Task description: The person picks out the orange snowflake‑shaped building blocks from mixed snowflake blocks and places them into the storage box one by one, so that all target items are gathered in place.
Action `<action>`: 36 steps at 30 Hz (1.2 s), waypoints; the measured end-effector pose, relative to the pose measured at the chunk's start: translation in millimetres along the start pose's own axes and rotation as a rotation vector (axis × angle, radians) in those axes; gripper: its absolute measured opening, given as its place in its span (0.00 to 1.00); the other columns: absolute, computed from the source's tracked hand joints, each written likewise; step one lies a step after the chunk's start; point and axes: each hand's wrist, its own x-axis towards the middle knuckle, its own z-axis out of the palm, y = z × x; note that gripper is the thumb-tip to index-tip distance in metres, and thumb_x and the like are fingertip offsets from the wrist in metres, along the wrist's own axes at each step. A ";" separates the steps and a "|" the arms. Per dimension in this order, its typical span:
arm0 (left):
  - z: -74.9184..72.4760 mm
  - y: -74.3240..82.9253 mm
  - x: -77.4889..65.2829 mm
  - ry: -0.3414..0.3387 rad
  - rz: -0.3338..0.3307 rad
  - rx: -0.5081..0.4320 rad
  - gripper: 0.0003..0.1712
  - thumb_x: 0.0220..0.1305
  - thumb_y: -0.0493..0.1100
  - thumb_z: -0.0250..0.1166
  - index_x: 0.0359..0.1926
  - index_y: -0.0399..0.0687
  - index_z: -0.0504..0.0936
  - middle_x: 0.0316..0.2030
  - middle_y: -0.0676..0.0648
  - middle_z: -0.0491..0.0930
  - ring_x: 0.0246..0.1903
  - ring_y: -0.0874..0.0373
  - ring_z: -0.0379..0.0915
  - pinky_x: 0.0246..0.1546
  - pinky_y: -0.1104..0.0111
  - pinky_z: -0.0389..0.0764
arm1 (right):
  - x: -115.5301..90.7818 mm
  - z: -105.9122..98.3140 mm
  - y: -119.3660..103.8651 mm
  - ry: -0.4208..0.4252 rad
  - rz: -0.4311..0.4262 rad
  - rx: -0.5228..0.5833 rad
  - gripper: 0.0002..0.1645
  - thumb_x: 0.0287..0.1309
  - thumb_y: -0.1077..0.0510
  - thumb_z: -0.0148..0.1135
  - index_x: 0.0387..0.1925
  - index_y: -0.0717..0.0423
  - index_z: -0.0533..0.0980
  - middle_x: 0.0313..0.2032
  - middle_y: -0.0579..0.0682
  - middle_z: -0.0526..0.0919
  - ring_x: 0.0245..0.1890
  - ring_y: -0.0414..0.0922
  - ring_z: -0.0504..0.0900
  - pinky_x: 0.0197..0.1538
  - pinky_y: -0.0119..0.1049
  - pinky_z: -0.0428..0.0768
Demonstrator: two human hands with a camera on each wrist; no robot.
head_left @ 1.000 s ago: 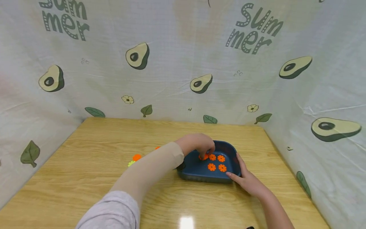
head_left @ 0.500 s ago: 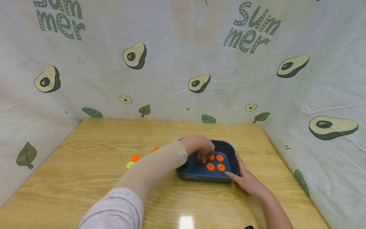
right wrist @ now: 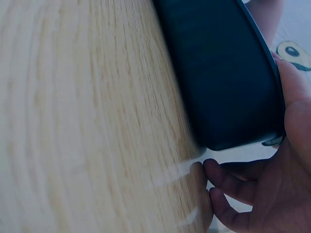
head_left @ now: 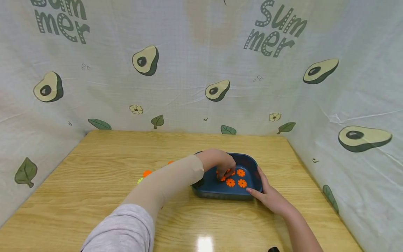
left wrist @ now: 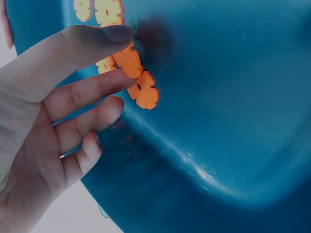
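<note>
A dark blue plastic bin [head_left: 209, 195] stands on the table with several orange flower-shaped discs [head_left: 242, 183] lying flat on its floor. My left hand [head_left: 221, 162] reaches down inside it. In the left wrist view, thumb and index finger pinch one orange disc [left wrist: 127, 62], which is tilted; another orange disc [left wrist: 146, 91] lies right beside it, and the other fingers are loosely bent. At the bin's right end my right hand [head_left: 270, 196] grips the wall, thumb on the front rim and fingers along the outside. The right wrist view shows the bin's dark outer wall [right wrist: 228, 73].
Left of the bin, partly behind my left forearm, lie an orange disc [head_left: 147, 173], a yellow-green disc [head_left: 140, 181] and another orange piece [head_left: 170, 162]. A small black object [head_left: 273, 249] shows at the bottom edge. A printed curtain [head_left: 185, 87] surrounds the wooden table [head_left: 236, 224].
My left hand has shifted slightly toward the near side of the bin, uncovering more of the discs behind it. My right hand keeps its hold; the whole view has drifted slightly.
</note>
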 end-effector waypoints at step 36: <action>1.7 2.8 -2.7 -0.030 -0.090 0.137 0.05 0.57 0.45 0.74 0.32 0.53 0.85 0.29 0.54 0.82 0.32 0.58 0.78 0.36 0.68 0.78 | -1.0 1.1 -0.1 0.001 -0.004 -0.003 0.59 0.67 0.41 0.57 0.76 0.50 0.26 0.74 0.68 0.35 0.69 0.72 0.43 0.64 0.69 0.49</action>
